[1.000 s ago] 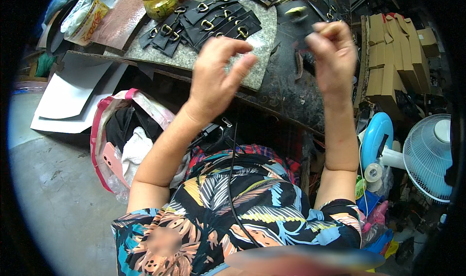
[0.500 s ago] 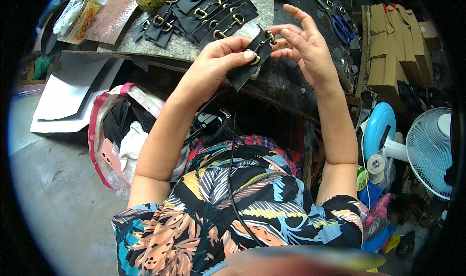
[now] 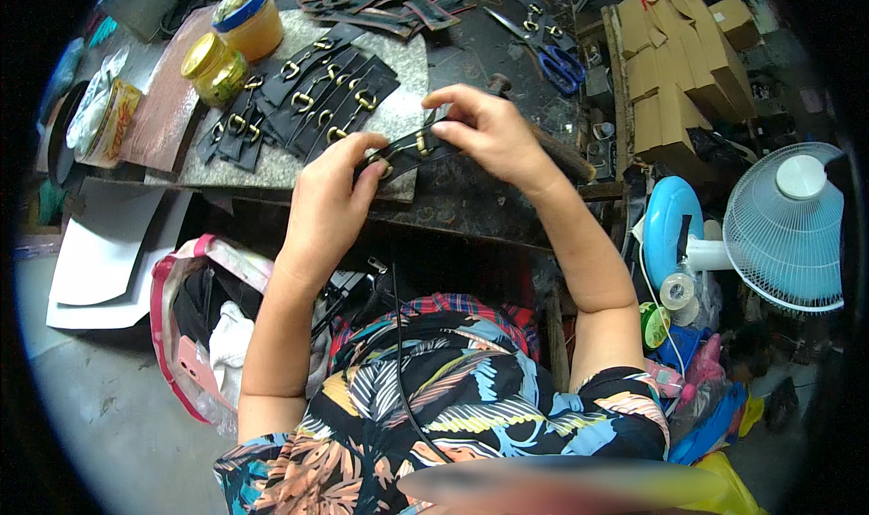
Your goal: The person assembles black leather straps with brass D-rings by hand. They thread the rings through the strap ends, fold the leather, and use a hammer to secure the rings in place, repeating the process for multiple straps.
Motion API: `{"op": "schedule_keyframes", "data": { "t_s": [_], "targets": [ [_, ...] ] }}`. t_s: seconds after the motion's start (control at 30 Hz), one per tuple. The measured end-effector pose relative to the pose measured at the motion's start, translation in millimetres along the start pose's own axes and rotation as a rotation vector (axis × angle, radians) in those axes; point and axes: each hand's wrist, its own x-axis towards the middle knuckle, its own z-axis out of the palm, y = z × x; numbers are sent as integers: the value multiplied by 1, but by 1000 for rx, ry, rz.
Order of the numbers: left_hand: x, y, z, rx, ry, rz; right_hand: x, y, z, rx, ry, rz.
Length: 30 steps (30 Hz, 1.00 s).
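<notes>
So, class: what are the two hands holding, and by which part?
One black strap with a brass buckle: left hand pinches its left end, right hand its right end.

Black strap [image 3: 412,150] with brass ring, held level.

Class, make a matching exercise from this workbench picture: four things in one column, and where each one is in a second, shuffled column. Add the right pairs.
Things:
1. black strap with gold buckle
2. scissors
3. fan
4. yellow-lidded jar

Places:
A. far right, beside the bench
B. held between the left hand and right hand
C. left end of the stone slab
D. on the dark bench top, beside the cardboard pieces

Pairs: 1-B, 2-D, 3-A, 4-C
</notes>
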Motion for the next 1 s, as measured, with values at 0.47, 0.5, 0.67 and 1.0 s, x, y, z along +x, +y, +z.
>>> {"op": "schedule_keyframes", "data": {
  "t_s": [0.47, 0.5, 0.67, 1.0],
  "targets": [
    [-4, -23, 4, 284, 118, 137, 95, 169, -206, -1090, 647, 494],
    [-4, -23, 4, 285, 118, 133, 95, 178, -212, -1056, 602, 523],
    [-5, -22, 4, 285, 115, 117, 94, 191, -230, -487, 839, 288],
    [-5, -18, 10, 364, 161, 135, 47, 50, -152, 69, 574, -93]
  ]
}}
